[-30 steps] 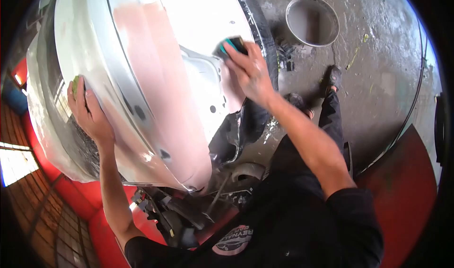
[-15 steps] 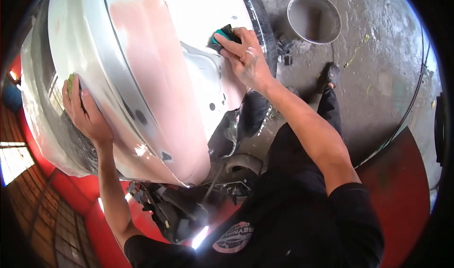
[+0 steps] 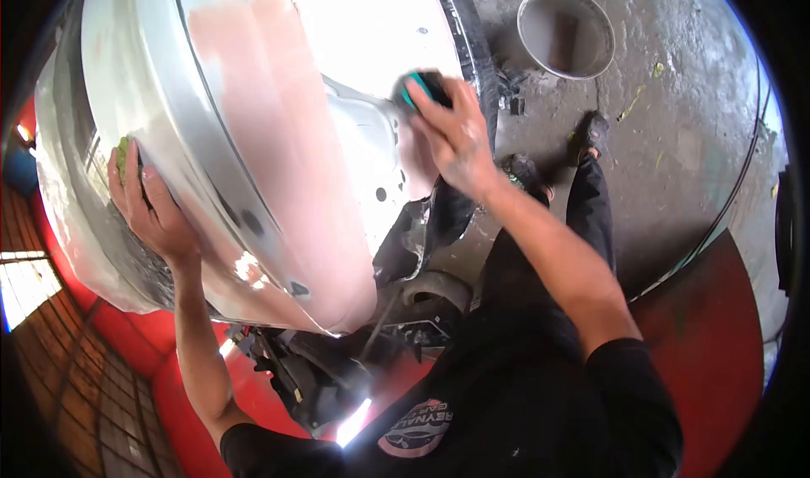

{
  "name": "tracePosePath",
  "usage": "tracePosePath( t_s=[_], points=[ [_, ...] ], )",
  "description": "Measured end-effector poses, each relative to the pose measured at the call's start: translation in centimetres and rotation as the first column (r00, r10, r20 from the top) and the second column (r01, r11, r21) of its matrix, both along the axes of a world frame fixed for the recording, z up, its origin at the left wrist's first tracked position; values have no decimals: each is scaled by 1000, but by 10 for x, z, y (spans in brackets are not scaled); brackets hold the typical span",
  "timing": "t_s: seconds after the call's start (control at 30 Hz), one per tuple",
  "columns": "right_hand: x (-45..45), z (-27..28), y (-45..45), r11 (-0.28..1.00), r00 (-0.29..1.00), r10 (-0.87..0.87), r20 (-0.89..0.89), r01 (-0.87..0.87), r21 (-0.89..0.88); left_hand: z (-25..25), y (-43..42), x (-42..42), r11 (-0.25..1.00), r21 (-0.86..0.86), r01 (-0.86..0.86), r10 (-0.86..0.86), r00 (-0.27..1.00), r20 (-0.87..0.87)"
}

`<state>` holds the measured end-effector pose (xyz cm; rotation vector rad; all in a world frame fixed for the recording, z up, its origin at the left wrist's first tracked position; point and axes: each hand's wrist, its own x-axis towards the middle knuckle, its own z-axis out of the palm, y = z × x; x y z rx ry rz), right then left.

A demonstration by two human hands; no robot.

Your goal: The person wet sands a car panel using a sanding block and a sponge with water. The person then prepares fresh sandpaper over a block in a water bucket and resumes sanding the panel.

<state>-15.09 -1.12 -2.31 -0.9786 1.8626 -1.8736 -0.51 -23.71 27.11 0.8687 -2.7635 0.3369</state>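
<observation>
A pale car body (image 3: 333, 166) with pinkish, filler-like patches lies in front of me. My right hand (image 3: 462, 136), slightly blurred, grips a teal and black sanding block (image 3: 415, 91) against the white panel near its right edge. Farther left, my left hand (image 3: 156, 212) rests on the car's curved side. Its fingers lie over a green sponge (image 3: 122, 156), of which only the upper part shows; the rest is hidden under the hand.
A round bucket (image 3: 521, 39) of murky water with a brownish block in it stands on the wet concrete floor (image 3: 666, 140). Dark car parts (image 3: 329, 377) lie below the car's near corner. A black hose (image 3: 742, 170) runs along the right. Plastic sheeting (image 3: 63, 208) covers the far left.
My right hand has slid a little right and down across the panel with the sanding block. My left hand and the sponge stay almost where they were.
</observation>
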Motion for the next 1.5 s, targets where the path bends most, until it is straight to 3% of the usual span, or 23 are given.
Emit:
tracePosePath(
  t_s=[0.07, 0.23, 0.37, 0.53, 0.63, 0.8, 0.93, 1.07, 1.2, 1.3, 1.5],
  points=[
    [-15, -1, -20, 996, 997, 71, -14, -70, 57, 0, 5, 3, 1000, 16, -25, 25, 1000, 3],
    [27, 6, 25, 1000, 984, -22, 177, 20, 9, -1, 1, 0, 1000, -8, -22, 22, 1000, -4],
    [-9, -7, -16, 1000, 1000, 15, -24, -15, 15, -1, 4, 5, 1000, 0, -19, 19, 1000, 8],
    [28, 3, 24, 999, 991, -38, 125, 36, 16, -1, 1, 2, 1000, -18, -11, 11, 1000, -1],
    [-10, 0, -7, 998, 998, 52, 23, -52, 37, 0, 2, 2, 1000, -14, 16, -15, 1000, 18],
    [20, 4, 17, 997, 994, -82, 77, 82, -6, 0, 2, 0, 1000, -5, -24, 24, 1000, 5],
    [-20, -9, -18, 1000, 994, 27, -102, -27, -7, 1, 2, 2, 1000, -21, -3, 4, 999, 33],
    [1, 2, 17, 1000, 1000, -1, -10, 1, 4, 1, 2, -1, 999, 6, -49, 49, 999, 0],
    [-28, -5, -24, 999, 991, 49, -126, -50, -1, -1, 2, 3, 999, -14, -43, 43, 999, 22],
    [-23, 1, -8, 999, 999, 46, -29, -46, -2, 1, 0, 0, 999, -20, -32, 32, 999, 14],
    [-35, -4, -24, 990, 981, 131, -142, -123, 66, 3, 5, 3, 998, 3, -58, 57, 997, 55]
  ],
)
